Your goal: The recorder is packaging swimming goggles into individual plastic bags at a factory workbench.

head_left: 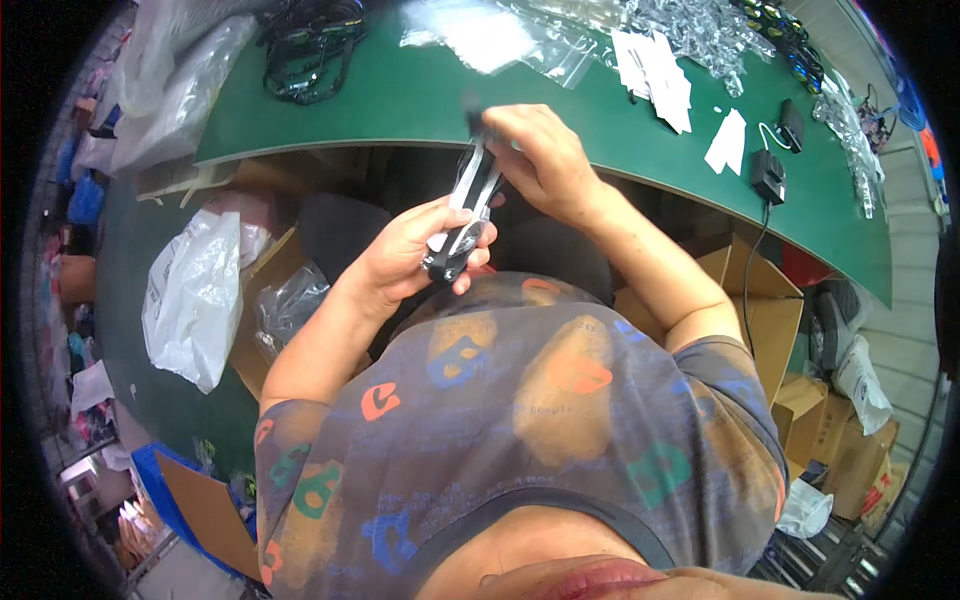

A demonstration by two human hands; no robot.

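In front of my chest, over the table's near edge, my left hand point(415, 245) is wrapped around a narrow black-and-white strip-like item in clear plastic point(468, 205). The item stands tilted, and its lower end shows a shiny black bundle, perhaps coiled cable. My right hand point(540, 155) is closed at its upper end, fingers bent together beside a small dark blurred tip. Which part the right fingers pinch is hard to make out, as the back of that hand covers some of it.
The green table point(400, 120) holds a coiled black cable bundle point(315, 50), white paper slips point(655, 80), a heap of clear plastic packets point(700, 35) and a black adapter point(768, 178). Below are a white plastic bag point(195, 295) and cardboard boxes point(770, 290).
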